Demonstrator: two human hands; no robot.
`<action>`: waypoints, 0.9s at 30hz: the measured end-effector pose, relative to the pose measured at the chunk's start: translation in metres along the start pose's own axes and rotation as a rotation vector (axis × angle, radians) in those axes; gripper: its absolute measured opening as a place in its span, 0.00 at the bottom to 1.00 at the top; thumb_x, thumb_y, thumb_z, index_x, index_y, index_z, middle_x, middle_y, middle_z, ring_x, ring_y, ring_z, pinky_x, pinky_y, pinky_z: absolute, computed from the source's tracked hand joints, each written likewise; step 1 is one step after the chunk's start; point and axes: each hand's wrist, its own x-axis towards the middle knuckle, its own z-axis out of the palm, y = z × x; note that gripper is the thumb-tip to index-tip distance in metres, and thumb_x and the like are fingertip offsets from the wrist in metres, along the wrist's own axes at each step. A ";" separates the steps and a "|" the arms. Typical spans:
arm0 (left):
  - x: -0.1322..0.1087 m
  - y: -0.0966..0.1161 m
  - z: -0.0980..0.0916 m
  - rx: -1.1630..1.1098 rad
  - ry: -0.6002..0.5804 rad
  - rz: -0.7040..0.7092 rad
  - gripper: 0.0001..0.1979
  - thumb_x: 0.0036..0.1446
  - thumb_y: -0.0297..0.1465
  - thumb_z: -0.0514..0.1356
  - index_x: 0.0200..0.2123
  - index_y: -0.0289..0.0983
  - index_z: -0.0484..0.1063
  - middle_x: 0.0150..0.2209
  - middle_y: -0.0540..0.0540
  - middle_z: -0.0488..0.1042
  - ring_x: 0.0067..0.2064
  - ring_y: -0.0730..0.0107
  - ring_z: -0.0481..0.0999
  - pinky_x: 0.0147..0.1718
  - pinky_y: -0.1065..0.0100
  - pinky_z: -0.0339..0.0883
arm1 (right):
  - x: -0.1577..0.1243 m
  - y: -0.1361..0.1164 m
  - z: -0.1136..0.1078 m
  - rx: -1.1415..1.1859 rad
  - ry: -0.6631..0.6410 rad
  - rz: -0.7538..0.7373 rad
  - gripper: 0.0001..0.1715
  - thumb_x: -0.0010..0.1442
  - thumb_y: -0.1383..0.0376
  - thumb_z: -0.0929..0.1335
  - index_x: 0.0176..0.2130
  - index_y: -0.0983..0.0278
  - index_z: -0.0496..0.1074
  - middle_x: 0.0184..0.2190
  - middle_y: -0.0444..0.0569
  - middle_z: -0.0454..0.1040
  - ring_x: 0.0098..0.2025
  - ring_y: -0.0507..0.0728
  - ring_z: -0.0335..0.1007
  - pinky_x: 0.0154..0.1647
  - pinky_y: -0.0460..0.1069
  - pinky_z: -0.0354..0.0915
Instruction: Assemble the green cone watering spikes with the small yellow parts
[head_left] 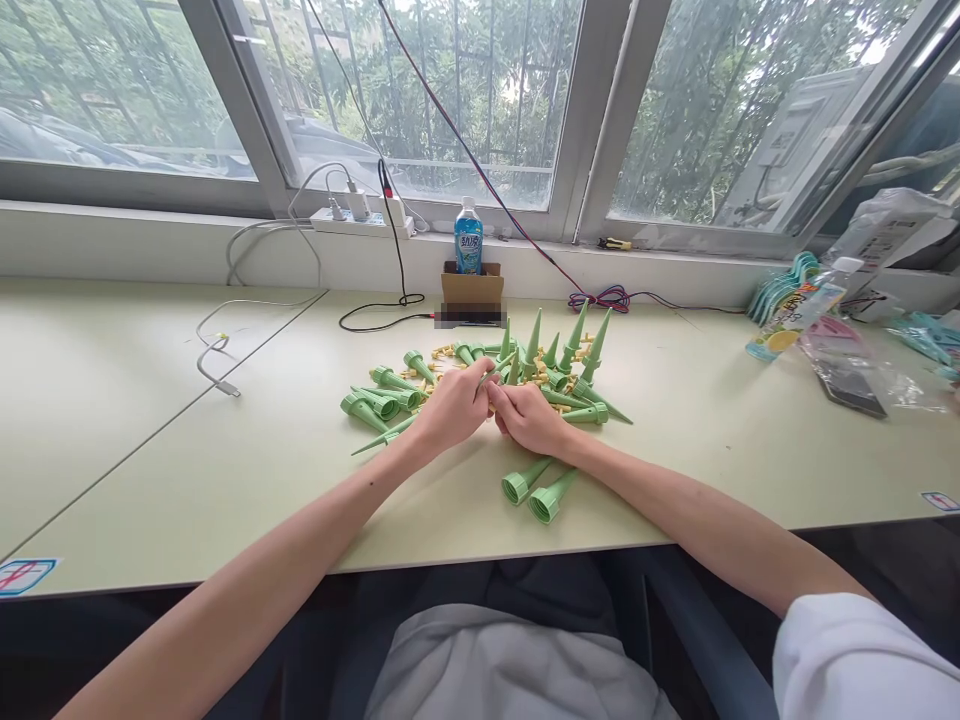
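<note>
left hand and right hand meet, pinching one green spike just before the pile — a slipped grip could topple its standing cones.

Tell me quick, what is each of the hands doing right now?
Left hand: closed on a green plastic cone-shaped spike.
Right hand: fingers curled against the same spike; whether it grips cannot be told.

No legible text: blue bottle label characters too small; cardboard box label blurred; desk-corner sticker marks unclear.
</note>
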 end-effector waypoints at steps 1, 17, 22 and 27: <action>0.000 -0.001 0.000 0.001 -0.002 0.002 0.11 0.59 0.27 0.48 0.42 0.39 0.66 0.22 0.48 0.74 0.36 0.59 0.79 0.34 0.66 0.67 | 0.000 0.000 0.000 -0.001 -0.003 0.002 0.34 0.71 0.49 0.53 0.20 0.62 0.62 0.16 0.44 0.67 0.25 0.52 0.67 0.33 0.47 0.61; 0.000 0.001 -0.003 0.067 -0.017 0.011 0.07 0.57 0.25 0.49 0.34 0.40 0.64 0.25 0.46 0.75 0.36 0.59 0.79 0.33 0.66 0.66 | 0.001 -0.003 -0.003 -0.030 -0.054 0.013 0.34 0.71 0.50 0.53 0.20 0.63 0.62 0.17 0.45 0.67 0.25 0.51 0.66 0.34 0.47 0.61; 0.000 0.002 -0.004 0.071 0.000 0.020 0.07 0.57 0.26 0.50 0.35 0.40 0.66 0.25 0.46 0.75 0.38 0.57 0.80 0.33 0.65 0.67 | 0.001 -0.004 -0.004 -0.030 -0.055 0.012 0.33 0.71 0.53 0.53 0.20 0.63 0.62 0.18 0.45 0.68 0.25 0.51 0.67 0.35 0.47 0.61; 0.000 0.001 -0.003 0.071 0.009 0.042 0.09 0.58 0.27 0.49 0.38 0.40 0.67 0.25 0.46 0.75 0.41 0.57 0.80 0.32 0.66 0.67 | 0.000 -0.003 -0.003 -0.025 -0.036 0.011 0.33 0.71 0.53 0.53 0.20 0.63 0.63 0.18 0.44 0.68 0.24 0.51 0.66 0.35 0.46 0.61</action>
